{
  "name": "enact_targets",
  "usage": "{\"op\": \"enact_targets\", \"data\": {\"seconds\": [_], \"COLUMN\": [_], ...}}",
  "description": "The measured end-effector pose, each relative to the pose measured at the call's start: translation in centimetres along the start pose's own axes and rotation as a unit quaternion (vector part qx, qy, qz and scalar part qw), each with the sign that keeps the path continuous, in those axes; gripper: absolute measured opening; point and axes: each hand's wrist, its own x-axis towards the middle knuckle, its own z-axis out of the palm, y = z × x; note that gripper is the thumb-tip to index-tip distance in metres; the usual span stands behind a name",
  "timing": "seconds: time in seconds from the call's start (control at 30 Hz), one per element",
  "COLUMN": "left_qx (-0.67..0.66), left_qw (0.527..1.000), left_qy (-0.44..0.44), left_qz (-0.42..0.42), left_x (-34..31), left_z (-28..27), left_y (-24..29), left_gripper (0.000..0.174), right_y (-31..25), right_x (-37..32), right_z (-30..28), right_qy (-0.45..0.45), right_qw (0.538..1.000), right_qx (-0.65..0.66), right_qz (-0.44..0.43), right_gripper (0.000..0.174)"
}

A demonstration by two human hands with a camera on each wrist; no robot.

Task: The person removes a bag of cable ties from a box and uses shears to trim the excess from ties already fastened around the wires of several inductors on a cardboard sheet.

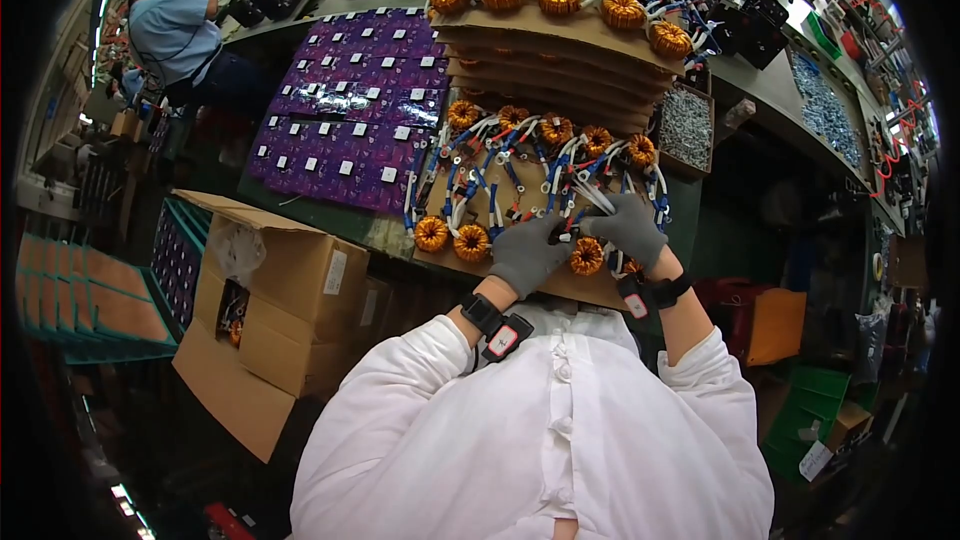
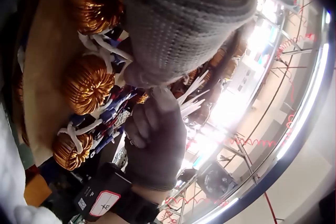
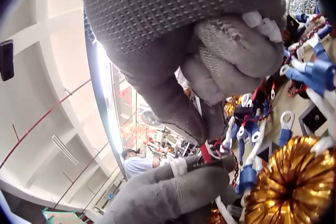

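Both hands wear grey knit gloves and work close together over a cardboard sheet of copper-wound ring coils with blue-sleeved leads. My right hand (image 1: pixel 628 228) grips a bundle of white cable ties (image 3: pixel 265 28); their tails (image 2: pixel 194 95) stick out past the fingers in the left wrist view. Its thumb and forefinger reach to a red-covered lead (image 3: pixel 206 153). From below, my left hand (image 1: pixel 530 255) pinches that lead, fingertips meeting the right hand's. Just beneath them lies one ring coil (image 1: pixel 586 256). Fingers partly hide the lead's end.
Behind the coils rises a stack of cardboard layers (image 1: pixel 560 70) topped with more coils. Purple sheets with white squares (image 1: pixel 350 105) lie to the left, and a bin of small metal parts (image 1: pixel 685 128) to the right. An open carton (image 1: pixel 265 305) stands lower left. Another person (image 1: pixel 175 30) sits far left.
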Motion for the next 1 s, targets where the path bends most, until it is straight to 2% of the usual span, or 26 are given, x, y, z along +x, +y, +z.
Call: {"op": "enact_targets", "data": {"seconds": [0.07,0.13,0.17,0.23,0.27,0.33,0.37,0.43,0.47,0.53,0.57,0.63,0.7,0.73,0.77,0.83,0.87,0.93,1.0], "left_qx": [0.006,-0.058,-0.059,-0.127,-0.127,-0.335,-0.336,-0.145,-0.145,0.007,0.035,0.015,-0.005,-0.045,-0.085,-0.096,-0.107,-0.103,-0.098], "left_qw": [1.000,0.998,0.998,0.987,0.988,0.931,0.930,0.982,0.982,0.993,0.995,0.997,0.998,0.998,0.995,0.994,0.993,0.993,0.994], "left_qy": [-0.012,-0.004,-0.002,-0.091,-0.091,-0.147,-0.147,-0.120,-0.119,-0.107,-0.066,-0.048,-0.031,0.005,0.041,0.046,0.052,0.050,0.049], "left_qz": [-0.004,0.020,0.019,0.023,0.022,-0.011,-0.012,-0.002,-0.001,-0.054,-0.064,-0.061,-0.056,-0.035,-0.015,-0.014,-0.013,-0.007,-0.002], "left_x": [-0.2,-0.6,-0.7,-0.9,-0.7,0.1,0.2,0.4,0.3,-0.3,-0.5,-0.5,-0.5,-0.7,-0.9,-1.1,-1.2,-1.2,-1.1], "left_z": [-0.4,-1.1,-1.6,-2.5,-2.4,-1.4,-1.6,-1.6,-1.9,-2.1,-1.5,-0.7,0.1,0.5,0.5,0.6,0.6,0.5,0.4], "left_y": [0.1,0.0,-0.3,-1.1,-2.0,-4.1,-3.6,-1.9,-0.6,1.8,2.3,1.7,0.8,0.2,0.0,0.0,0.1,0.3,0.4], "left_gripper": [0.046,0.049,0.049,0.053,0.053,0.053,0.053,0.050,0.050,0.046,0.045,0.046,0.046,0.047,0.047,0.047,0.047,0.047,0.047], "right_y": [0.6,1.7,1.0,1.4,1.6,1.5,1.6,1.6,1.8,1.7,1.6,1.2,0.6,1.1,1.8,2.5,2.3,1.5,0.8], "right_x": [0.5,1.0,0.7,0.9,0.8,0.6,0.6,0.9,1.0,1.1,1.1,0.7,-0.3,-0.3,-0.3,-0.2,-0.1,0.1,0.0], "right_z": [0.6,1.3,0.6,-0.6,-0.9,-1.3,-1.4,-1.4,-1.1,-0.8,-0.7,-0.7,-1.4,-1.7,-2.0,-1.9,-1.8,-1.5,-1.1], "right_qy": [-0.006,0.003,0.009,0.006,0.008,0.017,0.005,-0.008,-0.018,-0.027,-0.025,-0.025,0.001,0.001,0.006,0.015,0.016,-0.010,-0.018], "right_qw": [1.000,0.999,1.000,0.999,0.997,0.995,0.996,0.997,0.998,0.998,0.998,0.998,0.991,0.991,0.990,0.988,0.988,0.997,0.998], "right_qx": [-0.029,0.025,-0.004,0.032,0.070,0.092,0.077,0.059,0.048,0.038,0.032,0.028,0.120,0.121,0.130,0.149,0.150,0.059,0.050], "right_qz": [-0.007,-0.028,0.005,0.020,0.036,0.036,0.045,0.052,0.045,0.038,0.045,0.051,0.059,0.060,0.047,0.027,0.027,0.044,0.023], "right_gripper": [0.024,0.026,0.025,0.025,0.024,0.024,0.024,0.025,0.025,0.025,0.024,0.024,0.021,0.021,0.020,0.019,0.019,0.020,0.021]}}
